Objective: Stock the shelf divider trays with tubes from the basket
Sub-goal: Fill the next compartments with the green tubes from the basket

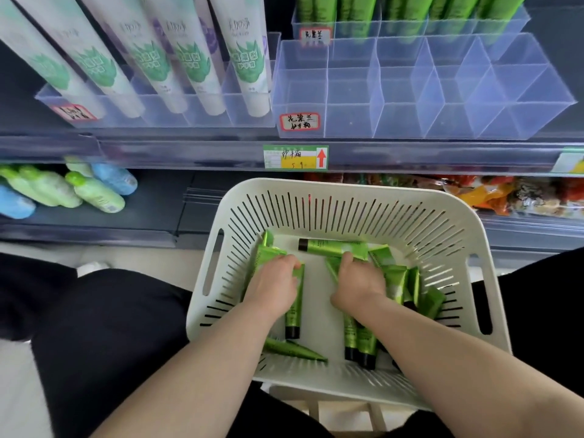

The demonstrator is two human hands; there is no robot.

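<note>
Green tubes fill white basket; left hand, right hand curl fingers round tubes beneath them.

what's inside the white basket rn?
Loose green tubes with black caps lie at mixed angles in the white basket. The left hand and right hand each grip tubes. Whatever lies beneath the hands is covered, so no full count.
</note>
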